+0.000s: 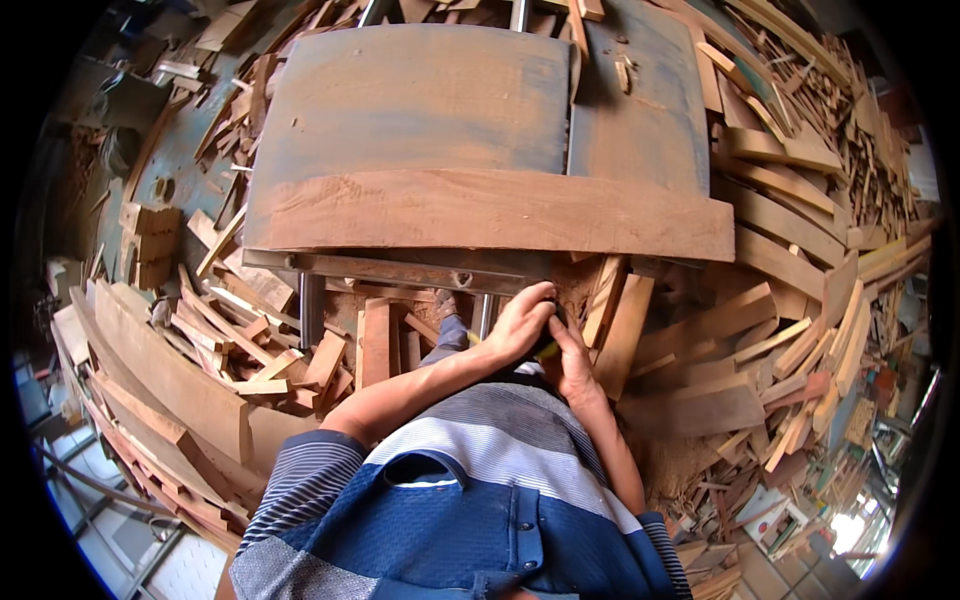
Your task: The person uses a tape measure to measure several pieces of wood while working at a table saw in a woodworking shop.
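I am looking down on both hands, which are meeting in front of the waist, just short of the tabletop [430, 100]. A small dark thing [561, 311] is sitting between them, mostly hidden by fingers, with a bit of yellow showing below it; I cannot tell what it is. The left hand [521, 324] is curling around it from the left, and the right hand [573, 368] is gripping it from the right and slightly nearer the body, so both are grasping.

Beyond the hands, a long reddish board [490, 213] is lying across the near edge of the tabletop, its right end overhanging. Neither hand is touching it; the left is being the nearer one. Under that edge a rail [400, 270] is running crosswise. To the right of the hands, two strips [625, 325] are leaning close by. Curved pieces [785, 215] are lying stacked farther right, and wide planks [175, 370] are standing in a pile well to the left.
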The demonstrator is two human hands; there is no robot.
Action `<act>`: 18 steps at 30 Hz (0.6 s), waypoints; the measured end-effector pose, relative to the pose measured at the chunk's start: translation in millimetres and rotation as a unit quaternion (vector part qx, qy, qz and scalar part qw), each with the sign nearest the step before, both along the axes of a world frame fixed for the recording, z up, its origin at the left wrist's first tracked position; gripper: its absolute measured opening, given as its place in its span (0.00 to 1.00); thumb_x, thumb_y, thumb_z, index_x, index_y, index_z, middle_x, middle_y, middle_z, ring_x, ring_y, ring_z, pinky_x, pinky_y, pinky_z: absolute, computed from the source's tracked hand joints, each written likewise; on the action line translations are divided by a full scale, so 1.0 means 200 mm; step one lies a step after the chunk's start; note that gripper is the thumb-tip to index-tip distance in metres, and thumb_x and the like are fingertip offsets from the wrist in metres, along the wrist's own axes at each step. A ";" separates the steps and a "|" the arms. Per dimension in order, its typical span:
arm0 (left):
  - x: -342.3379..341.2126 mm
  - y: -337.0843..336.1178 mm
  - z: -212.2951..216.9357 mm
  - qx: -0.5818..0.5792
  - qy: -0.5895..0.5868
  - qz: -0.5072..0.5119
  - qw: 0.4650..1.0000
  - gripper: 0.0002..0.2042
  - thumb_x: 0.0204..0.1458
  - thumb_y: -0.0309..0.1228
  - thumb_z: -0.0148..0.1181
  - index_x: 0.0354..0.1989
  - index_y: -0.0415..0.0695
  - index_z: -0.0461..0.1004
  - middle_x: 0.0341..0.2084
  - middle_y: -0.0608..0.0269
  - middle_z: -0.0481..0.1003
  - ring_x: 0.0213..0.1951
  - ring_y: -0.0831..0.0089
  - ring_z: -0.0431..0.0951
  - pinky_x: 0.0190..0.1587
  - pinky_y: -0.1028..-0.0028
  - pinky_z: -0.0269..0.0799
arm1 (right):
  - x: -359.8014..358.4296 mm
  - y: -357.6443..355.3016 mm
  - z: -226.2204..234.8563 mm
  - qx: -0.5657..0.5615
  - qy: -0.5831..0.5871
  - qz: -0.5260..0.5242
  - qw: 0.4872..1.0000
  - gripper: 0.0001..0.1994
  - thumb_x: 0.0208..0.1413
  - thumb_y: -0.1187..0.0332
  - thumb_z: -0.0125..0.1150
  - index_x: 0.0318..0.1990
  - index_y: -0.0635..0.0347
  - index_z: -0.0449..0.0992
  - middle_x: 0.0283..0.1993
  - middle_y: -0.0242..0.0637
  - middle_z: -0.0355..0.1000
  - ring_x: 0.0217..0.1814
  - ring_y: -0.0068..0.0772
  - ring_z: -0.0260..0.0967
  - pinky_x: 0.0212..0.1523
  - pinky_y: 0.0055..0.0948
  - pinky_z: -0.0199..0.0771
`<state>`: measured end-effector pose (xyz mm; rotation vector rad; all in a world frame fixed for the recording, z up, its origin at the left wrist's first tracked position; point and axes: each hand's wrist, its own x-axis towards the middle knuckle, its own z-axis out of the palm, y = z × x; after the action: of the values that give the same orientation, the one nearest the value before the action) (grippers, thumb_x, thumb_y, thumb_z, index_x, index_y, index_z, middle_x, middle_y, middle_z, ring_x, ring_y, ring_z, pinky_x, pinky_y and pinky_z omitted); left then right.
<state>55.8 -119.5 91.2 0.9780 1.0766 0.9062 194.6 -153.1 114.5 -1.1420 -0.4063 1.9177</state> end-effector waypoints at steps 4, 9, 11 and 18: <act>-0.09 0.14 0.02 0.182 0.283 -0.066 0.939 0.22 0.53 0.37 0.67 0.54 0.39 0.74 0.59 0.47 0.71 0.63 0.49 0.67 0.65 0.49 0.63 | 0.06 -0.08 -0.05 -0.082 0.136 -0.005 0.987 0.26 0.66 0.63 0.59 0.69 0.57 0.65 0.60 0.38 0.74 0.60 0.38 0.73 0.62 0.40 0.73; -0.42 0.55 -0.06 0.279 0.417 -0.009 0.865 0.27 0.47 0.36 0.74 0.55 0.38 0.75 0.56 0.47 0.75 0.58 0.50 0.74 0.62 0.52 0.69 | 0.15 -0.19 -0.06 -0.089 0.062 -0.069 0.992 0.24 0.67 0.54 0.56 0.65 0.55 0.68 0.51 0.47 0.78 0.49 0.45 0.77 0.49 0.44 0.78; -0.57 0.72 -0.10 0.309 0.489 -0.002 0.815 0.27 0.47 0.37 0.74 0.54 0.38 0.76 0.56 0.47 0.76 0.59 0.50 0.74 0.61 0.51 0.71 | 0.25 -0.24 -0.10 -0.123 0.074 -0.102 0.984 0.25 0.68 0.49 0.54 0.65 0.54 0.68 0.50 0.47 0.78 0.46 0.44 0.77 0.41 0.46 0.79; -0.87 1.19 -0.05 0.080 0.480 -0.321 0.813 0.35 0.45 0.53 0.74 0.55 0.39 0.76 0.46 0.49 0.80 0.47 0.56 0.80 0.50 0.60 0.75 | 0.58 -0.51 -0.27 -0.144 -0.062 -0.182 0.971 0.24 0.69 0.47 0.50 0.61 0.54 0.70 0.41 0.43 0.78 0.39 0.39 0.78 0.31 0.36 0.78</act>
<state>-117.6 118.2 81.1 1.8923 1.3399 -0.1375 311.5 -255.6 59.9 -1.4204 0.0230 1.6187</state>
